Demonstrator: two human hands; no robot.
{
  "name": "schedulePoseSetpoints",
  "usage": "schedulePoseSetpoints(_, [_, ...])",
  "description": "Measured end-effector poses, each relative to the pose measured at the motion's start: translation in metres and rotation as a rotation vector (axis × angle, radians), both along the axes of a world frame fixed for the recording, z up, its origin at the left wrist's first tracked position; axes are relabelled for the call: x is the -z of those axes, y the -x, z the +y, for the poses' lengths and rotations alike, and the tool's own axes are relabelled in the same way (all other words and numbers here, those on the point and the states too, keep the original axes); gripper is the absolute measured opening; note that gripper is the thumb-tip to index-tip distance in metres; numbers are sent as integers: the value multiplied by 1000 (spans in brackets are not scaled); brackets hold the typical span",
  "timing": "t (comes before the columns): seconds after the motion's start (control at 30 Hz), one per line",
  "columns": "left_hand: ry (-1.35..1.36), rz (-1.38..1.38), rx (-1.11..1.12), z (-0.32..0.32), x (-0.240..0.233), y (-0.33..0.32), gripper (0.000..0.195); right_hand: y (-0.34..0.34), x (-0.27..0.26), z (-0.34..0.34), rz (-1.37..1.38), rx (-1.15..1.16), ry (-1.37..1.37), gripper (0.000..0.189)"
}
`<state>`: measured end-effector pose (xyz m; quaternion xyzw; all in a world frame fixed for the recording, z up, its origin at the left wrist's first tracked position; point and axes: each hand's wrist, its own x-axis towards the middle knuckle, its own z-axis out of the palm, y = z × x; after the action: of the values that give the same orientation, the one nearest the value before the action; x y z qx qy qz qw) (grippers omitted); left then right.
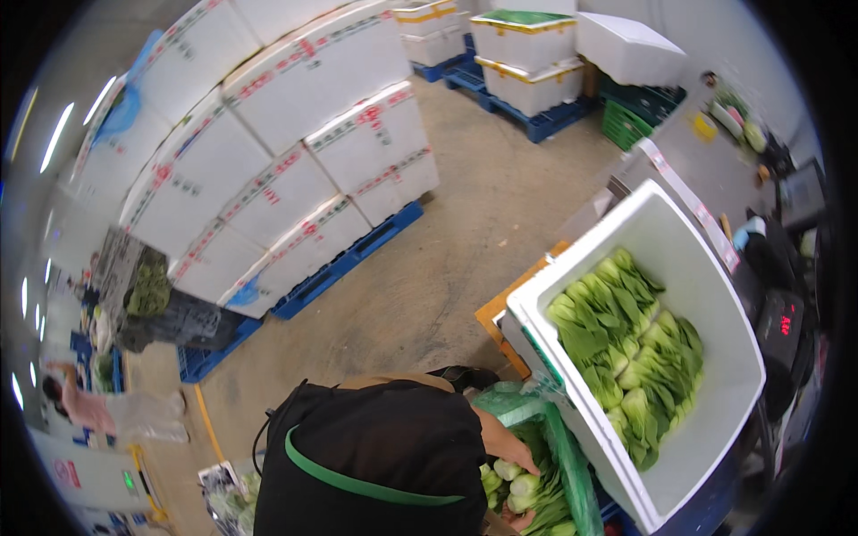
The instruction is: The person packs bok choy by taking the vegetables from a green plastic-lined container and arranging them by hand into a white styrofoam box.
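Observation:
Both arms reach to the right, low in the view. My left hand (515, 450) lies over heads of green bok choy (524, 486) in a green plastic bag (570, 462). Just below, my right hand (517, 520) is partly hidden, its fingers curled at the pale stalk ends, so that the heads sit between both hands. Beside the bag stands an open white foam box (710, 308), tilted in the view. More bok choy (623, 348) lies inside it in rows, leaves and pale stalk ends showing.
White foam boxes (315, 60) are stacked on a blue pallet (348, 261) at left. More boxes (526, 47) and a green crate (625, 124) stand at the back. A scale display (785, 324) and a grey worktable (704, 161) are at right. Far left is another person (100, 409).

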<state>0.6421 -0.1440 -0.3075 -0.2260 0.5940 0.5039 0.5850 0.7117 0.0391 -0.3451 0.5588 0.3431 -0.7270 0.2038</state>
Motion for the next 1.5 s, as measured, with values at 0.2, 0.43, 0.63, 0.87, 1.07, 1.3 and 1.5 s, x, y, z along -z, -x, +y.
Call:
schedulePoseSetpoints(0.2, [-14,-33,-56,10,6,-15,56,38,-8,-8,31,-122,-27,55])
schedulePoseSetpoints(0.43, [-46,-23,15,19,-8,-3,57,64,-38,-22,113,-126,-83,54])
schedulePoseSetpoints(0.63, [-122,25,174,38,-32,10,58,71,-85,-18,235,-89,-180,53])
schedulePoseSetpoints(0.87, [-935,486,465,81,-172,73,66,55,-198,5,499,-7,-335,53])
schedulePoseSetpoints(1.07, [-485,935,855,46,-353,212,69,84,-330,1,910,-16,-350,52])
schedulePoseSetpoints(1.3, [-327,946,968,-20,-395,362,116,239,-363,-69,844,-240,-8,71])
schedulePoseSetpoints(1.5, [-334,379,998,-51,-263,424,96,279,-284,-115,446,-487,78,74])
